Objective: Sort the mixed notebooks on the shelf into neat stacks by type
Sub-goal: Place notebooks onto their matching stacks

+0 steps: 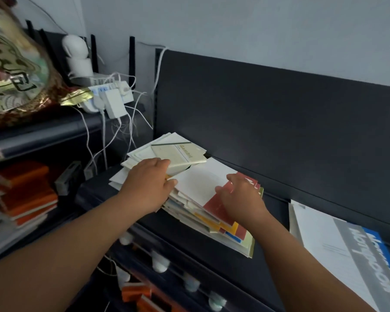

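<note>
The mixed pile of notebooks [212, 219] lies on the dark shelf [189, 251], fanned out and tilted, with yellow, blue and pale green edges showing along its near side. On top lies a white-and-red notebook [200, 185]. Just behind it a cream Gambit notebook [178, 154] sits on a looser heap of pale notebooks [142, 152].

The left hand [149, 183] grips the Gambit notebook's near corner, fingers curled over it and the thumb underneath, against the white cover's edge. The right hand [239, 199] hovers over or rests on the red part of the top cover, fingers spread and only loosely bent, holding nothing.

To the right, well apart, lie grey and blue notebooks [347, 255]. To the left, a power strip [108, 97] crowded with white chargers trails cables down beside the pale heap. A white camera [77, 55] stands behind it, next to a gold foil bag [14, 70]. Orange notebooks [29, 194] are stacked lower left.
</note>
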A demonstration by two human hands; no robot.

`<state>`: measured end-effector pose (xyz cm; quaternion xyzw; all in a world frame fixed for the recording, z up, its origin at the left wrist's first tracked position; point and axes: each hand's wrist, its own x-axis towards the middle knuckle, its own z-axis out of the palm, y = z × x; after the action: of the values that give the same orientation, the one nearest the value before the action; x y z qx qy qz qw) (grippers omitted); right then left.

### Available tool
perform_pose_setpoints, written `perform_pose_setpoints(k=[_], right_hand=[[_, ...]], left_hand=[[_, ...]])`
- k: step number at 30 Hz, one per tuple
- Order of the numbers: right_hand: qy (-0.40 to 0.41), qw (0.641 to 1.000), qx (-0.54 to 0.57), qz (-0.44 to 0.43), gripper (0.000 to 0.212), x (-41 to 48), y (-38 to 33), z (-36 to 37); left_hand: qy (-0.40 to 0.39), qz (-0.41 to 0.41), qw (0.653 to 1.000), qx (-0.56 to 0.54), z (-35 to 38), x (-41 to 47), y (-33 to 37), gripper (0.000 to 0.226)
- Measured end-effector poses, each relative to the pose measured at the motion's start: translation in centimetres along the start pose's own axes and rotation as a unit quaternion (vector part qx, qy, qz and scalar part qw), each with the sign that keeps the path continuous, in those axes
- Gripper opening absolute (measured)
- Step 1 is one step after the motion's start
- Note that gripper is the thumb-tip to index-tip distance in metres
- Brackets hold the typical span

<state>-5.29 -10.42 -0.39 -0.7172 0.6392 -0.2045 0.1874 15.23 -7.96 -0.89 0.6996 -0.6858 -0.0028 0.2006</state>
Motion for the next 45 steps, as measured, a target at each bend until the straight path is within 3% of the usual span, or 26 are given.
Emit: perform_pose_setpoints(k=[7, 14, 22, 36, 41, 45], right_hand=[[-0.041, 0.996, -0.036, -0.075, 0.058, 4.9, -2.7, 2.2], [-0.100, 0.987, -0.095, -0.086, 0.054, 9.1, -6.0, 4.3], [-0.136, 0.984, -0.105, -0.054, 0.056, 11.6, -8.4, 7.5], [-0.093, 0.994, -0.043, -0.029, 0.053, 10.4, -9.1, 8.0], [-0.097, 0.994, -0.047, -0.020, 0.052, 10.0, -9.4, 7.9], [-0.095, 0.994, -0.048, -0.010, 0.052, 10.0, -9.6, 8.2]], left_hand=[[0.008, -0.089, 0.996, 0.025, -0.3, 5.3, -3.2, 0.055], [-0.049, -0.118, 0.992, 0.019, -0.4, 9.6, -6.9, 0.061], [-0.132, -0.083, 0.982, -0.107, 0.2, 13.9, -9.7, 0.065], [-0.141, -0.080, 0.956, -0.246, 0.1, 16.4, -10.6, 0.078], [-0.152, -0.139, 0.929, -0.309, -0.2, 16.9, -10.9, 0.066], [-0.152, -0.131, 0.910, -0.363, 0.1, 16.5, -11.1, 0.054]])
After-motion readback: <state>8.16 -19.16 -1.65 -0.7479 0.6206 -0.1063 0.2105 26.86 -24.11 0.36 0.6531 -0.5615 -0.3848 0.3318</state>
